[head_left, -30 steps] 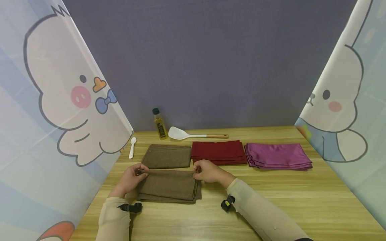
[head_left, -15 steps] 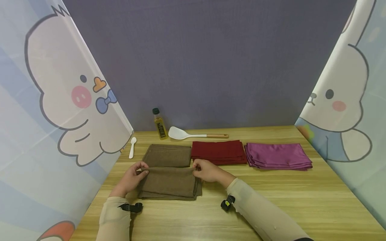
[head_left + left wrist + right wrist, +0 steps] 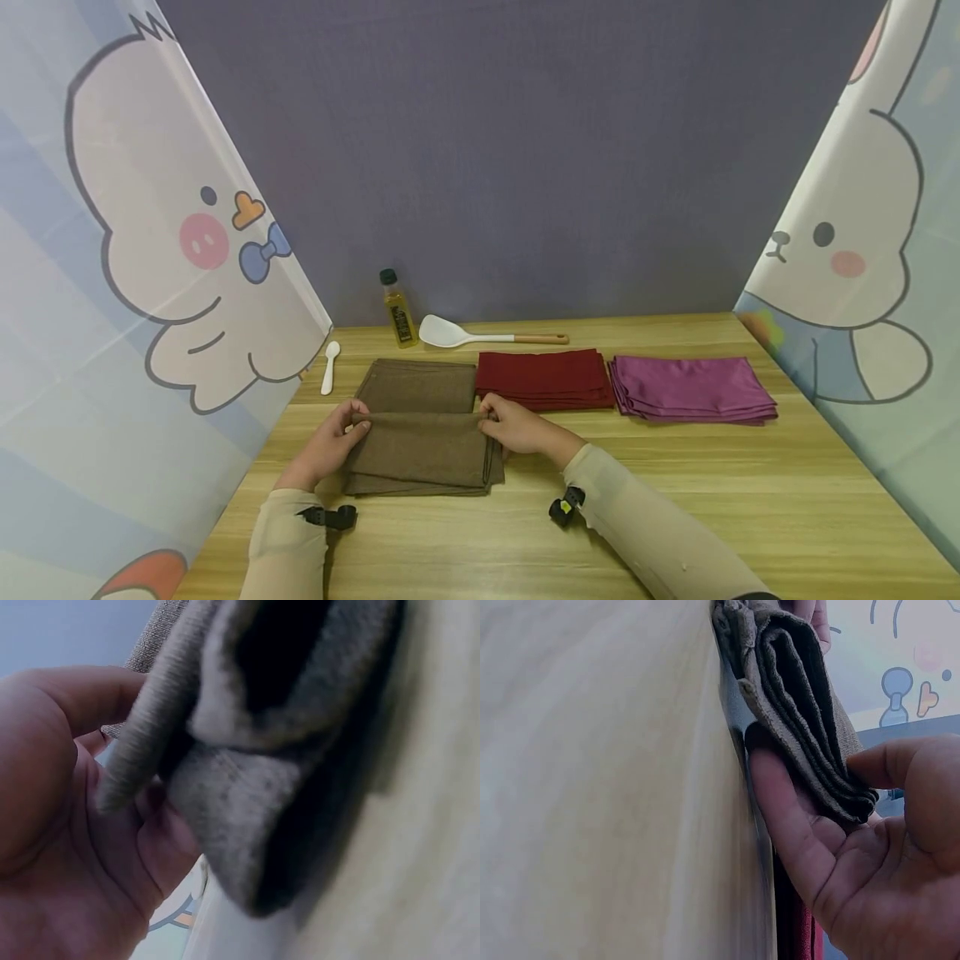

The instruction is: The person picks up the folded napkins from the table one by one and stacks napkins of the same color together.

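A folded brown cloth (image 3: pixel 423 450) is held by its far corners, its far edge raised. My left hand (image 3: pixel 335 442) pinches the far left corner between thumb and fingers. At the far right corner my right hand (image 3: pixel 519 427) does likewise. The right wrist view has several layers of the brown cloth (image 3: pixel 799 697) between the thumb and fingers of the right hand (image 3: pixel 885 847). In the left wrist view the thick folds hang beside the left hand (image 3: pixel 82 817). Just behind lies another folded brown cloth (image 3: pixel 423 385), its near edge covered by the held one.
A red folded cloth stack (image 3: pixel 543 373) and a purple one (image 3: pixel 690 387) lie to the right. Behind them are a white spatula (image 3: pixel 450 332) with a wooden handle and an oil bottle (image 3: pixel 401 315). A white spoon (image 3: pixel 328 368) lies at left by the printed side wall (image 3: pixel 225 350).
Both hands have shifted the held brown cloth slightly away from me, and its far edge now overlaps the near part of the brown cloth behind. The other things have stayed put.
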The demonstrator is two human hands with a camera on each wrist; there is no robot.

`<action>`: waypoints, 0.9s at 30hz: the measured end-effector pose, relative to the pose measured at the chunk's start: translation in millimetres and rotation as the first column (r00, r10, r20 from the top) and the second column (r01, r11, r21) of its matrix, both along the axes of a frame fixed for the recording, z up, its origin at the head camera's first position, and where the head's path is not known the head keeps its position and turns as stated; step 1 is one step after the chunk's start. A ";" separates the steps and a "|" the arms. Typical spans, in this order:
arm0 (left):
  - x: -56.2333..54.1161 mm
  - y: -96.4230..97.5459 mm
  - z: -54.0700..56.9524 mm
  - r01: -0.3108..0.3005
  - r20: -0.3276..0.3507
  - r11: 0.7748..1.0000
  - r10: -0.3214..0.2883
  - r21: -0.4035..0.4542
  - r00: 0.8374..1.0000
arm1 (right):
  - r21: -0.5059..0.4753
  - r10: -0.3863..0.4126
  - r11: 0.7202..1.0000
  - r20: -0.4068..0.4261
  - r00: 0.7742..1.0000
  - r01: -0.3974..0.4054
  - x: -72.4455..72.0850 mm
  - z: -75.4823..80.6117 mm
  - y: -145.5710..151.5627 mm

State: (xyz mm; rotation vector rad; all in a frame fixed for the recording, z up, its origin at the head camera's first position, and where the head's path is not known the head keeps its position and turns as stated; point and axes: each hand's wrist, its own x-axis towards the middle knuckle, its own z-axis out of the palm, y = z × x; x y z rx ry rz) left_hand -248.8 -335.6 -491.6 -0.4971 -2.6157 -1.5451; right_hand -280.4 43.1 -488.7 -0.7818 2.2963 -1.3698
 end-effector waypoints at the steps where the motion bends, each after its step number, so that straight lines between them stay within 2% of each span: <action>1: 0.5 0.1 0.8 0.004 0.018 1.000 -0.004 0.006 1.000 | -0.003 -0.001 1.000 0.001 1.000 0.001 0.0 -0.1 -0.3; 7: 1.7 -0.8 3.9 0.006 0.094 1.000 -0.007 0.013 0.996 | -0.028 0.000 1.000 0.027 1.000 0.001 0.2 0.8 -2.1; 12: -0.2 -0.2 2.0 0.028 0.105 0.999 -0.031 0.033 0.994 | -0.014 -0.014 1.000 0.033 0.999 0.014 0.2 1.4 -0.7; 14: -0.6 0.1 1.3 0.022 0.100 1.000 -0.023 0.011 0.995 | -0.012 -0.017 1.000 0.034 0.999 0.018 0.3 1.9 -0.3; 17: -0.5 1.1 0.9 0.014 0.120 1.000 -0.014 0.005 0.993 | -0.022 -0.021 1.000 0.036 0.999 0.021 1.4 4.0 -0.1; 21: 0.1 1.1 0.2 0.036 0.151 0.999 -0.042 0.038 0.988 | -0.021 -0.024 0.999 0.011 1.000 0.024 0.6 3.2 0.1; 27: -0.4 -0.6 -1.4 0.068 0.104 0.996 -0.073 0.049 0.992 | -0.014 -0.017 1.000 -0.041 0.999 0.017 -2.3 1.5 0.5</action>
